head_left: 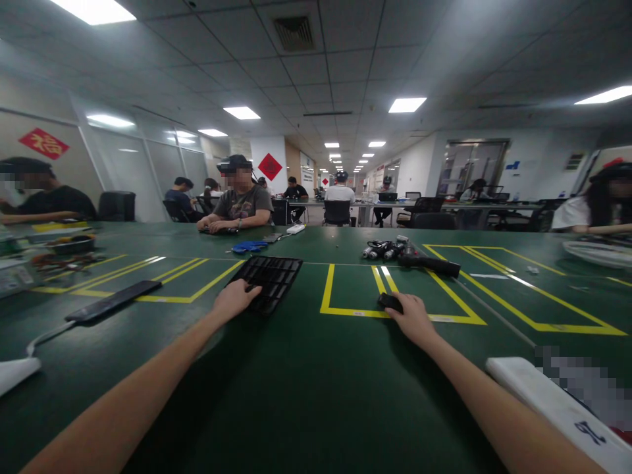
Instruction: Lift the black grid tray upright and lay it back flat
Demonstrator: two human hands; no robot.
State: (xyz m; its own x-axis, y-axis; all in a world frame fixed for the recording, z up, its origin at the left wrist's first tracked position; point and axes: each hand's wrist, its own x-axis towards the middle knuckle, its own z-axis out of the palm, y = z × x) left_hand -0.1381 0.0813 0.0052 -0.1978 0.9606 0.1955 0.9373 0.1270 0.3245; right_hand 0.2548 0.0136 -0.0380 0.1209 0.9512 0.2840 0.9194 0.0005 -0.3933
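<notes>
My left hand (236, 299) is closed at the left edge of a black tray (281, 270) divided into compartments, which lies on the green table. Part of its grip is hidden, and some fingers reach over the tray's near left side. Farther right, my right hand (412, 317) is closed on a small black object (390, 302), whose kind I cannot make out. That hand is over the front line of a yellow taped rectangle (345, 312). Behind the tray lies a blue item (249, 247), perhaps a bundled cable or glove.
A black power bank-like bar (116, 301) with a white cable lies left. Behind my right hand are a black tube (428, 265) and several dark metallic parts (388, 249). A white block (548, 401) stands front right. A person (241, 197) sits across the table (306, 395).
</notes>
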